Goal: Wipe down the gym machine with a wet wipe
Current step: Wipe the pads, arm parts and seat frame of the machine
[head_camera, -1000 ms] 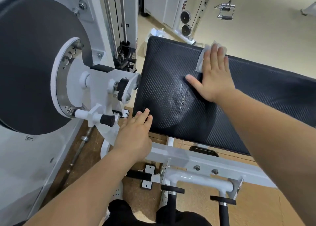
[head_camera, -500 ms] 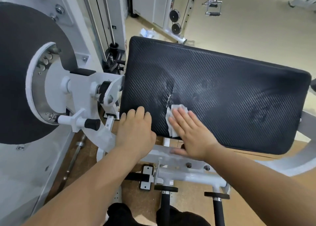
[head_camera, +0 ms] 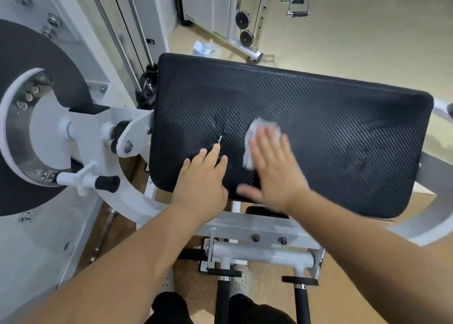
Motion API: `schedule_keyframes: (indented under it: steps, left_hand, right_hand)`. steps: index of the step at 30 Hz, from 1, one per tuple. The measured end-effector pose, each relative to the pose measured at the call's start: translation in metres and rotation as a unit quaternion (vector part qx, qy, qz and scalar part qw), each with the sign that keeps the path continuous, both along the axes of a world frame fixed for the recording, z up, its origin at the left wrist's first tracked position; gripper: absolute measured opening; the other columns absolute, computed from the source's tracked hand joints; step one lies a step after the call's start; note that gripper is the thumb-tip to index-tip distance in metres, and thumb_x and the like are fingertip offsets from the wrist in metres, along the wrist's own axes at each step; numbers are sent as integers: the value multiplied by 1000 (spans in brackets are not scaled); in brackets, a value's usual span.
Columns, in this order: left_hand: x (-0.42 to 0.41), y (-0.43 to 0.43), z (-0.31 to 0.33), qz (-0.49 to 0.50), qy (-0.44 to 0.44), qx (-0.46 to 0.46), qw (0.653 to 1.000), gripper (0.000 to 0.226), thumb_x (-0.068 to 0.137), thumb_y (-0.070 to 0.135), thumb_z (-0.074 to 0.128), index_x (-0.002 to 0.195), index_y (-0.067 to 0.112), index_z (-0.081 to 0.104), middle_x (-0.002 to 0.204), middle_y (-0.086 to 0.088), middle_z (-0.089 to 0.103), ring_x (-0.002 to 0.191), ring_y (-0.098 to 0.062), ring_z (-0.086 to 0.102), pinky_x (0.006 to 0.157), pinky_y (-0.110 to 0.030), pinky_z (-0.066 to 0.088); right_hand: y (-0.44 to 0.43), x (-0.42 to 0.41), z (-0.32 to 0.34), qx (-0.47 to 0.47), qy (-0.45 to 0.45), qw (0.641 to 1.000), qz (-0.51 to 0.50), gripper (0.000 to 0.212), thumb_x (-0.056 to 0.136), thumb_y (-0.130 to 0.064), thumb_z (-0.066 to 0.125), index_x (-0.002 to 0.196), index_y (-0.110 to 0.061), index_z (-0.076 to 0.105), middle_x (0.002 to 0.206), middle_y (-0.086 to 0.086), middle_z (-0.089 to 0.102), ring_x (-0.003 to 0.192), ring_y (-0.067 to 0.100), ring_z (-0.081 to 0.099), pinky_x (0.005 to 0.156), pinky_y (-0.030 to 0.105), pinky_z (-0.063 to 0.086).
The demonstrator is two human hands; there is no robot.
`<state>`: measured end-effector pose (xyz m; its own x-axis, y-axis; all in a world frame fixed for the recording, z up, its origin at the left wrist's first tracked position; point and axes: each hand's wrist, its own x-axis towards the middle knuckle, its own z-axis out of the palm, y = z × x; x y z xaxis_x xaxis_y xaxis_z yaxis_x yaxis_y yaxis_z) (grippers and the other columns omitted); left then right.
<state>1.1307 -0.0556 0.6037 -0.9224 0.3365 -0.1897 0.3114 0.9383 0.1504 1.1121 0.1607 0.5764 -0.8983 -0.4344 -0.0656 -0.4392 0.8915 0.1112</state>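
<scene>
1. Where the white gym machine (head_camera: 73, 137) stands at the far left, its big black round disc (head_camera: 14, 117) fills the edge, and a white lever with a black knob (head_camera: 107, 183) sticks out below.
2. The left hand (head_camera: 201, 179) lies flat on the near left part of the black textured rectangular pad (head_camera: 331, 132). Its grip is apart, with fingers straight just below a small white tear (head_camera: 219, 139).
3. The crumpled white wet wipe (head_camera: 255, 137) sits near the pad's middle, pinned under the right hand (head_camera: 272, 174).
4. That hand is blurred, grip apart, flat fingers pressing the wipe.
</scene>
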Motion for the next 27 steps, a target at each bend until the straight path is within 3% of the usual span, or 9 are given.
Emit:
schedule_keyframes:
  steps: [4, 7, 12, 14, 16, 20, 23, 25, 27]
  left_hand:
    - [3, 0, -6, 4, -5, 7, 1000, 71, 97, 34, 52, 160, 20, 23, 170, -5, 8, 155, -30, 13, 123, -51, 25]
    - [4, 0, -8, 11, -5, 14, 1000, 72, 97, 34, 53, 160, 21, 23, 170, -5, 7, 155, -30, 12, 122, -52, 26]
    - [11, -5, -16, -19, 20, -23, 999, 77, 95, 36, 53, 161, 18, 19, 170, -9, 8, 155, -32, 10, 124, -53, 23]
    - [20, -9, -23, -28, 22, -21, 999, 78, 92, 33, 58, 160, 15, 24, 169, -11, 13, 155, -34, 11, 122, -55, 23]
    - [30, -13, -32, -33, 15, -15, 999, 77, 89, 31, 60, 157, 13, 31, 168, -12, 18, 155, -35, 14, 119, -57, 25]
    - [42, -24, -42, -53, 33, 11, 998, 64, 85, 31, 65, 143, 9, 54, 158, -13, 40, 147, -33, 34, 112, -57, 37]
    - [43, -34, -45, -73, 55, 36, 995, 53, 89, 33, 45, 132, 9, 64, 146, -13, 54, 136, -31, 49, 109, -55, 43]
    - [41, -37, -44, -76, 60, 62, 993, 49, 90, 33, 40, 122, 10, 70, 139, -12, 60, 129, -30, 56, 106, -54, 47]
    - [39, -38, -42, -77, 63, 82, 992, 44, 90, 32, 41, 110, 11, 74, 130, -11, 64, 121, -29, 59, 102, -51, 51]
  right_hand:
    - [24, 51, -30, 68, -47, 973, 218, 106, 92, -85, 26, 164, -11, 5, 171, 14, -5, 158, 33, -12, 127, 54, 0]
    - [52, 12, -11, 99, -41, 955, 276, 101, 93, -84, 23, 165, -16, 2, 172, 11, -7, 158, 29, -12, 127, 50, -4]
    - [69, -83, 53, 38, 43, 998, -18, 113, 88, -90, 16, 163, -8, -3, 169, 25, -7, 156, 44, -6, 124, 64, 5]
    - [61, -94, 62, -7, 51, 986, -160, 114, 88, -91, 13, 163, -8, -6, 168, 28, -9, 155, 45, -10, 124, 64, 0]
    - [38, -80, 50, -30, 53, 980, -187, 115, 87, -91, 11, 162, -6, -7, 167, 29, -14, 154, 46, -14, 124, 63, -3]
    - [-13, 5, -6, 28, -3, 999, 30, 113, 89, -88, 15, 163, -5, -4, 167, 24, -17, 154, 44, -17, 124, 64, 2]
    - [-1, 39, -24, 91, -33, 978, 185, 100, 94, -83, 14, 164, -15, -5, 170, 14, -15, 156, 35, -19, 126, 58, -2]
    - [22, 19, -16, 96, -7, 972, 213, 95, 95, -81, 16, 165, -19, 2, 172, 11, -8, 158, 33, -11, 126, 57, -2]
    - [40, -16, 5, 86, 42, 988, 125, 98, 93, -82, 19, 165, -16, 13, 171, 14, 1, 158, 37, 1, 123, 60, 1]
